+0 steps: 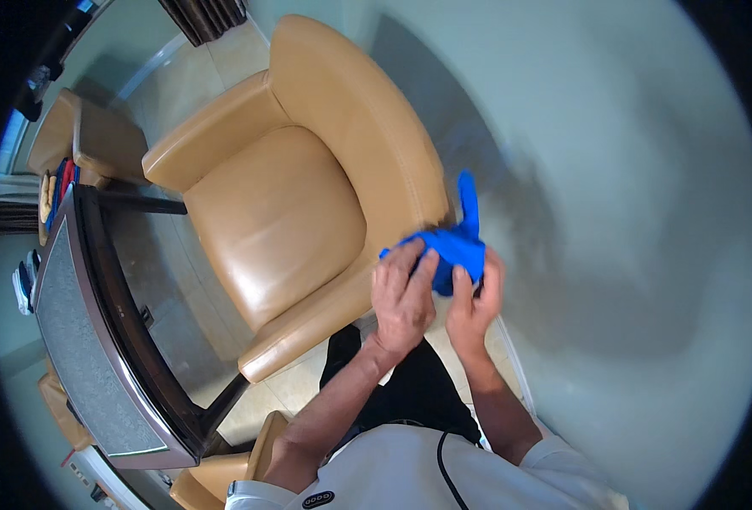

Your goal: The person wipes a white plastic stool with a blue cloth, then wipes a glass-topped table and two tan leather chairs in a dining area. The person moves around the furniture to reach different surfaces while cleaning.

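Both hands hold a bunched blue piece of fabric (pixel 449 252) in front of my body, beside the backrest of a tan leather armchair (pixel 280 210). One narrow strip of the fabric sticks up away from me; the picture does not settle what kind of article it is. My left hand (pixel 404 290) lies over its left side with bent fingers. On the other side, my right hand (pixel 476 296) pinches the lower right edge between thumb and fingers. Part of the fabric is hidden behind my fingers.
A dark-framed table (pixel 89 338) with a grey top stands to the left. Folded cloths (pixel 60 191) in several colours lie at its far end, near another tan chair (pixel 108 137). A third tan chair (pixel 223 475) is at the lower left. A pale wall (pixel 618 191) rises close on my right.
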{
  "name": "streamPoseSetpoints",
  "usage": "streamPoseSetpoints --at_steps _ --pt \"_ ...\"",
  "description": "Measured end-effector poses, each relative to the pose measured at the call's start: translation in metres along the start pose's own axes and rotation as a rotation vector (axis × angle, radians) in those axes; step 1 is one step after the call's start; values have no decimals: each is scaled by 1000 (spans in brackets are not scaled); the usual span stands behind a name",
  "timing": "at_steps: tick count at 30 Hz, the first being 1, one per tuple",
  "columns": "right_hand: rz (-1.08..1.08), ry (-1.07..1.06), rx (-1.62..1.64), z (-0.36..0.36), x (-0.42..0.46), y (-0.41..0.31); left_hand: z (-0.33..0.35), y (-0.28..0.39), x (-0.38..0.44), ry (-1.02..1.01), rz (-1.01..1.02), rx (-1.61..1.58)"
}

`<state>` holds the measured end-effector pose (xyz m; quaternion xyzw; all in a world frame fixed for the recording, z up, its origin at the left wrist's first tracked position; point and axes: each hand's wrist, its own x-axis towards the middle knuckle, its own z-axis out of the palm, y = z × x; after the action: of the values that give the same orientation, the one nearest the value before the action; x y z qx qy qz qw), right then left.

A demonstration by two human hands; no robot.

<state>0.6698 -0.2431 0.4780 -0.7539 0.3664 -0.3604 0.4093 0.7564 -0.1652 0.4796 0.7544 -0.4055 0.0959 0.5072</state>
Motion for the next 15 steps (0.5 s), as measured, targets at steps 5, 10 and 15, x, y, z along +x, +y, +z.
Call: streamPoseSetpoints --at_steps 5,10,15 --pt "-41 -116 -25 12 32 27 22 -10 -12 -107 -143 131" --pt "131 -206 170 20 -9 47 34 -5 -48 -90 -325 89" --pt "37 -236 124 33 9 58 40 -24 -28 -64 -192 179"
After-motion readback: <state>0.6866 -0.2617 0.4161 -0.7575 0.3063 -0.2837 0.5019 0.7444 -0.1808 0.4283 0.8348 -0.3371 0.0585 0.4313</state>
